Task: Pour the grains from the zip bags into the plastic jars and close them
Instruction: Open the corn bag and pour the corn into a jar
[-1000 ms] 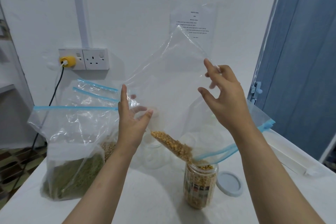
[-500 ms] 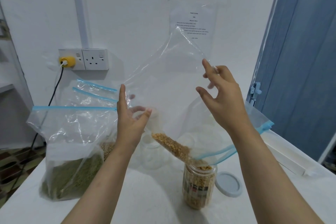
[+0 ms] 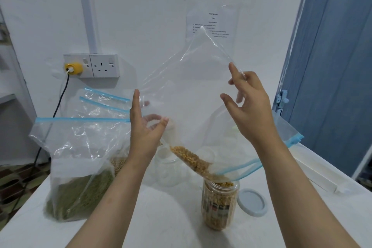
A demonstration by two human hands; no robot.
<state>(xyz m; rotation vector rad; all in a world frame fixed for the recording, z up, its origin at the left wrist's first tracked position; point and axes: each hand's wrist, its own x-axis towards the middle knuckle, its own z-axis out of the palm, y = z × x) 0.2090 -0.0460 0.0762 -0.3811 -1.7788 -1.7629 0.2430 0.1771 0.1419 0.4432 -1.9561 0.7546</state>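
Left hand [image 3: 146,131] and right hand [image 3: 249,106] each pinched an edge of the upturned clear blue-zip plastic bag [image 3: 187,90]. Yellow grains [image 3: 193,160] ran from its mouth into the clear plastic jar [image 3: 220,205] on the white desk [image 3: 161,217], beside a grey round lid [image 3: 252,202].

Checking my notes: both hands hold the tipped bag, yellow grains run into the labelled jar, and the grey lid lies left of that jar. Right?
Not quite. In the head view the grey lid lies to the right of the labelled jar, not left. Both hands, left and right, hold the tipped bag, and the yellow grains run in.
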